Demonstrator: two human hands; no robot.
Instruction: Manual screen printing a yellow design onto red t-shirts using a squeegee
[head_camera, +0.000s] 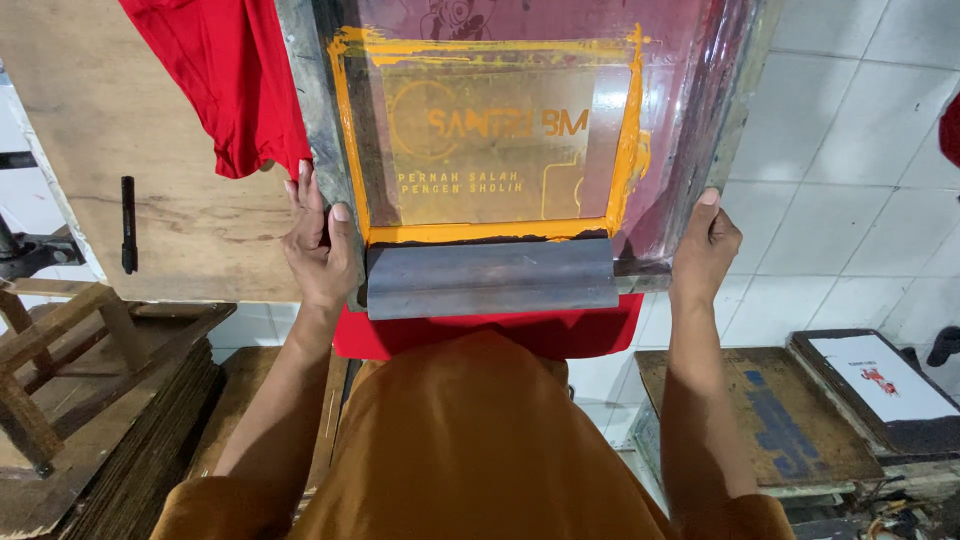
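A screen-printing frame (322, 110) with orange ink along its taped edges lies over a red shirt (590, 330) on a wooden board. My left hand (320, 240) grips the frame's near left corner, thumb on top. My right hand (705, 250) grips the near right corner. A grey squeegee (490, 280) rests across the frame's near edge between my hands, with orange ink pooled just behind it. The mesh shows a lettered design in the orange-stained window.
Another red garment (235, 80) hangs over the wooden board (130, 130) at the left, where a black marker (128, 225) lies. Wooden stools and stacked boards stand at lower left. A second framed screen (885, 385) and a stained wooden board (770, 415) sit on the white tiled floor at right.
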